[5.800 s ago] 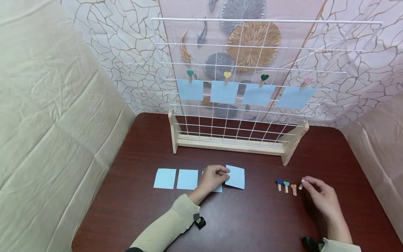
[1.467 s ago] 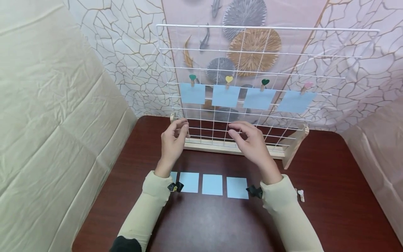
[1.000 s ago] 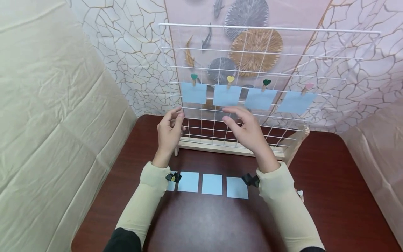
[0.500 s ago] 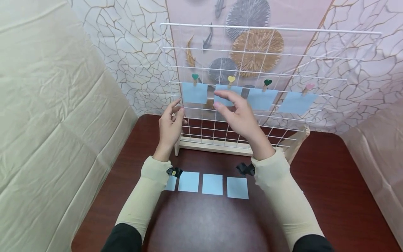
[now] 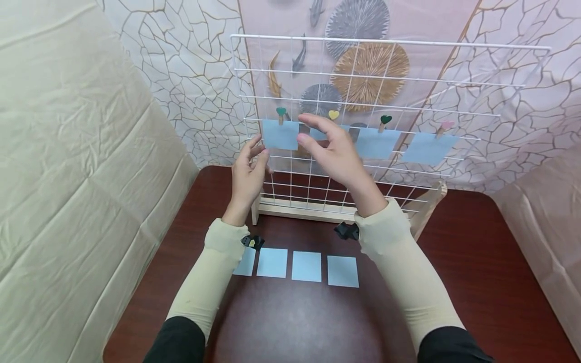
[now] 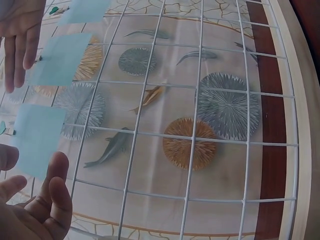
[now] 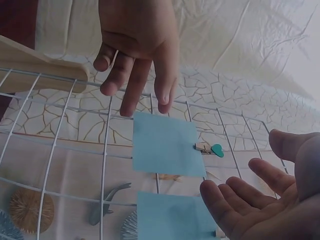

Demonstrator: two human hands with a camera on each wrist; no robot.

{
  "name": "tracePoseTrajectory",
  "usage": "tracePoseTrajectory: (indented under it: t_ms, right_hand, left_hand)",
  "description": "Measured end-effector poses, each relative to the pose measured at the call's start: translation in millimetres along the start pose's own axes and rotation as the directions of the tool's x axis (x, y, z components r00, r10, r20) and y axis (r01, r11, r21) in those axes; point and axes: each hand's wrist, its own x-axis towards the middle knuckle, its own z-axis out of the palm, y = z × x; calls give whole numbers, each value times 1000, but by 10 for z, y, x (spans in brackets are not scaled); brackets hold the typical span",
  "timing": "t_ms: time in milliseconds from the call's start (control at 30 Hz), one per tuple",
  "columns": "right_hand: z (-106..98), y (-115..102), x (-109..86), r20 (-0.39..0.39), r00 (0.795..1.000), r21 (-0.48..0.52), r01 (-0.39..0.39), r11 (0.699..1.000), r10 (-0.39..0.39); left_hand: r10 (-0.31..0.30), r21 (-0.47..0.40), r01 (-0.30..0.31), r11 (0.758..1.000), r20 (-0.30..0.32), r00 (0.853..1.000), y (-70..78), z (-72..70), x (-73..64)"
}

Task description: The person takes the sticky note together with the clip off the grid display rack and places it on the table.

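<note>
Near the lower left edge of the leftmost hanging blue paper square, my left hand is raised with bent, parted fingers and holds nothing. On that square's other side my right hand is up, thumb and fingers spread apart and bare, partly covering the second hanging square. A clothespin with a green heart pins the leftmost square to the white wire grid. In the right wrist view the left fingertips come right at this square's edge, while the right fingers point toward its clipped side.
Two more squares hang to the right, under dark green and pink heart clothespins. Several blue paper squares lie in a row on the dark red table. Wooden feet support the grid.
Earlier the left hand held a square at the table row and the right hand a clothespin beside others. Both hands have since risen to the grid; the right moved up and left. My sleeve hides the clothespins.
</note>
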Motion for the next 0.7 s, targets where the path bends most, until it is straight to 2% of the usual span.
tracePoseTrajectory:
  t_ms: [400, 700]
  right_hand:
    - [39, -26, 228, -1, 1000, 4, -30, 1000, 30]
    - [114, -58, 316, 56, 998, -14, -19, 1000, 20]
  left_hand:
    - [-28, -35, 29, 999, 8, 1000, 18, 48, 110]
    - [-34, -34, 34, 999, 5, 999, 20, 71, 157]
